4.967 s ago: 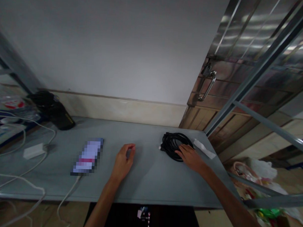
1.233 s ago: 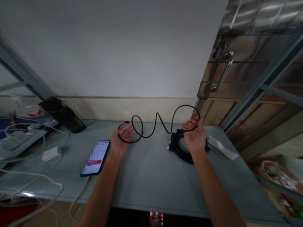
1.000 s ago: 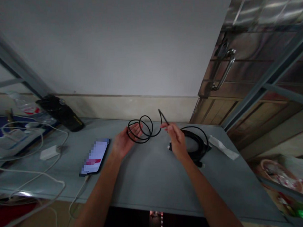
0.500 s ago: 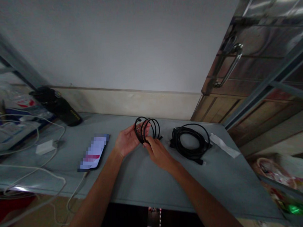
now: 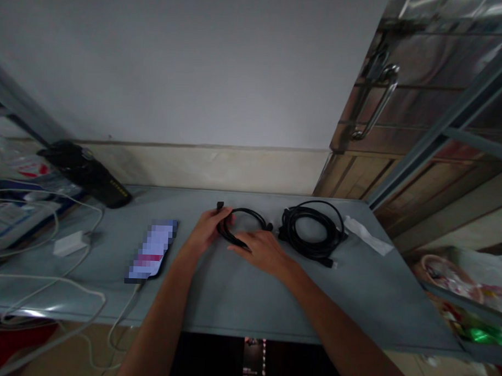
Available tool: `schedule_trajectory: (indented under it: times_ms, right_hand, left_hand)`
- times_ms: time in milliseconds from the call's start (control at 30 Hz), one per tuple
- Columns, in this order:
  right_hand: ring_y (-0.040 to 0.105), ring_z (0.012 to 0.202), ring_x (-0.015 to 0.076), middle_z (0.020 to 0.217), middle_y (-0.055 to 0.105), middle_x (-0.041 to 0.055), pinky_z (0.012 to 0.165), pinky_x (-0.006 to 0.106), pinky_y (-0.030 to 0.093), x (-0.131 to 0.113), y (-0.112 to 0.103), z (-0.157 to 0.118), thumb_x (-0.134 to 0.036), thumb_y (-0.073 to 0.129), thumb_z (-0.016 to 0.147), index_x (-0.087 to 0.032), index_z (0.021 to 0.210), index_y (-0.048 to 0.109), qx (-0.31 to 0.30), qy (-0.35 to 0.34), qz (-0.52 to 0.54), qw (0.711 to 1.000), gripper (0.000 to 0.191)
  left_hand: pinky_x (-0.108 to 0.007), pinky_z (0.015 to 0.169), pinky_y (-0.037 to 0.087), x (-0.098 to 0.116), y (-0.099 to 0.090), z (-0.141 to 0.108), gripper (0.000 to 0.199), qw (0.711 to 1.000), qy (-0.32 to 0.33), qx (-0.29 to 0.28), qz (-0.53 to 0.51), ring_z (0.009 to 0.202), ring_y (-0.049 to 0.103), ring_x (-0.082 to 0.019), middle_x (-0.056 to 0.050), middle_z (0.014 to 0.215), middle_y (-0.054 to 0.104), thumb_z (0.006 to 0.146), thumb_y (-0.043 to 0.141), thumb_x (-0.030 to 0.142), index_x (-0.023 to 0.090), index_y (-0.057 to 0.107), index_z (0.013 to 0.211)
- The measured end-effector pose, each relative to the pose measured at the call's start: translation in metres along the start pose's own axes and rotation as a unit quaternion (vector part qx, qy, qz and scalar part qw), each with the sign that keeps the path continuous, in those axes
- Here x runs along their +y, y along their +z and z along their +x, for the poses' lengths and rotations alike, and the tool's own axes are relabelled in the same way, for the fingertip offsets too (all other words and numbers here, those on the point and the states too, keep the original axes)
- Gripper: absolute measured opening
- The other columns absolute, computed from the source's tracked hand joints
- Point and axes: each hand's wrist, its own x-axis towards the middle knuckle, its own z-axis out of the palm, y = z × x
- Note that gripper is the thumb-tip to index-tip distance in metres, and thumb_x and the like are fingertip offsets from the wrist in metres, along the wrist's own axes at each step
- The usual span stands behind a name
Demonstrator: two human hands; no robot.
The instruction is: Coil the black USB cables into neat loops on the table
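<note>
Fingers of left hand (image 5: 206,230) and right hand (image 5: 265,251) pinching coiled cable (image 5: 250,211) at opposite sides; loops best staying even, plug ends hanging outside ring.

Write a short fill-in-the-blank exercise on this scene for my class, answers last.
The big coil lies to the ____ of the small loop.
The strip beside the big coil is ____ in colour.
The phone lies to the ____ of the left hand.
The bottle near the wall is ____ in colour.
Missing words: right; white; left; black.
</note>
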Motion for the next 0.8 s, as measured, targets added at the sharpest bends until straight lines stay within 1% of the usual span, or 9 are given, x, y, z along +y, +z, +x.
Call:
schedule_trajectory:
  times_ms: [67, 133, 200, 267, 367, 500, 633, 733, 800]
  right_hand:
    - [0.081, 0.093, 0.0252, 0.101, 0.086, 0.0084, 0.087, 0.036, 0.058, 0.0, 0.0, 0.0, -0.058, 0.057, 0.117, -0.023, 0.122, 0.078, -0.003, -0.027, -0.005, 1.0, 0.041]
    - [0.079, 0.1, 0.0249, 0.104, 0.084, 0.008, 0.095, 0.038, 0.057, -0.001, 0.001, 0.0, -0.054, 0.06, 0.116, -0.021, 0.118, 0.078, -0.01, -0.053, -0.01, 0.998, 0.038]
    - [0.076, 0.106, 0.0253, 0.108, 0.082, 0.0084, 0.101, 0.041, 0.056, -0.002, 0.002, 0.001, -0.05, 0.063, 0.115, -0.02, 0.118, 0.078, -0.014, -0.065, -0.021, 0.998, 0.034]
    - [0.072, 0.111, 0.0263, 0.111, 0.079, 0.009, 0.103, 0.044, 0.055, -0.001, 0.003, 0.001, -0.049, 0.065, 0.114, -0.02, 0.116, 0.079, -0.013, -0.059, -0.037, 0.998, 0.032]
    - [0.066, 0.116, 0.0274, 0.116, 0.074, 0.0093, 0.103, 0.046, 0.053, 0.002, 0.004, 0.0, -0.047, 0.07, 0.112, -0.022, 0.117, 0.08, -0.01, -0.039, -0.036, 0.999, 0.027]
    - [0.063, 0.122, 0.0264, 0.123, 0.072, 0.0097, 0.109, 0.046, 0.051, 0.006, 0.006, -0.001, -0.036, 0.073, 0.112, -0.024, 0.128, 0.079, -0.002, -0.025, 0.005, 1.0, 0.021]
    - [0.064, 0.126, 0.0269, 0.128, 0.071, 0.0102, 0.113, 0.047, 0.052, 0.007, 0.011, -0.003, -0.036, 0.075, 0.111, -0.025, 0.14, 0.074, 0.002, -0.026, 0.028, 0.999, 0.031]
    - [0.064, 0.129, 0.0287, 0.131, 0.071, 0.0121, 0.115, 0.049, 0.053, 0.007, 0.012, -0.002, -0.04, 0.078, 0.108, -0.023, 0.14, 0.074, 0.006, -0.026, 0.039, 0.999, 0.036]
    - [0.065, 0.13, 0.0289, 0.132, 0.07, 0.0123, 0.116, 0.05, 0.054, 0.006, 0.007, 0.0, -0.04, 0.078, 0.109, -0.023, 0.139, 0.074, 0.014, -0.024, 0.044, 0.999, 0.035]
  left_hand:
    - [-0.033, 0.062, 0.059, -0.004, -0.006, 0.005, 0.04, 0.998, 0.032, 0.043, 0.024, 0.071, 0.074, -0.024, -0.009, 0.084, 0.081, 0.074, 0.102, 0.046, 0.017, 0.083, 0.094]
    - [-0.033, 0.069, 0.06, -0.007, -0.012, 0.01, 0.043, 0.993, 0.064, 0.093, 0.046, 0.075, 0.076, -0.024, -0.008, 0.087, 0.081, 0.07, 0.104, 0.04, 0.018, 0.083, 0.1]
    - [-0.037, 0.082, 0.061, -0.008, -0.016, 0.013, 0.047, 0.984, 0.094, 0.138, 0.067, 0.087, 0.078, -0.026, -0.008, 0.094, 0.082, 0.068, 0.105, 0.034, 0.018, 0.083, 0.107]
    - [-0.041, 0.095, 0.061, -0.009, -0.017, 0.015, 0.051, 0.975, 0.117, 0.165, 0.088, 0.1, 0.079, -0.029, -0.009, 0.099, 0.082, 0.068, 0.105, 0.032, 0.019, 0.083, 0.112]
    - [-0.049, 0.108, 0.059, -0.009, -0.015, 0.015, 0.058, 0.968, 0.137, 0.171, 0.12, 0.104, 0.078, -0.032, -0.009, 0.101, 0.082, 0.064, 0.107, 0.027, 0.02, 0.082, 0.115]
    - [-0.056, 0.12, 0.052, -0.011, -0.012, 0.015, 0.063, 0.961, 0.16, 0.166, 0.155, 0.106, 0.076, -0.033, -0.006, 0.101, 0.08, 0.056, 0.103, 0.009, 0.025, 0.081, 0.114]
    - [-0.057, 0.125, 0.048, -0.013, -0.014, 0.016, 0.056, 0.953, 0.18, 0.17, 0.172, 0.113, 0.074, -0.034, -0.006, 0.101, 0.077, 0.062, 0.091, 0.002, 0.026, 0.08, 0.111]
    - [-0.061, 0.13, 0.043, -0.014, -0.016, 0.016, 0.054, 0.947, 0.194, 0.179, 0.182, 0.119, 0.072, -0.035, -0.006, 0.102, 0.075, 0.062, 0.083, -0.001, 0.026, 0.079, 0.109]
    - [-0.06, 0.133, 0.039, -0.012, -0.016, 0.016, 0.053, 0.942, 0.207, 0.186, 0.188, 0.128, 0.068, -0.037, -0.008, 0.108, 0.073, 0.06, 0.081, -0.002, 0.026, 0.079, 0.105]
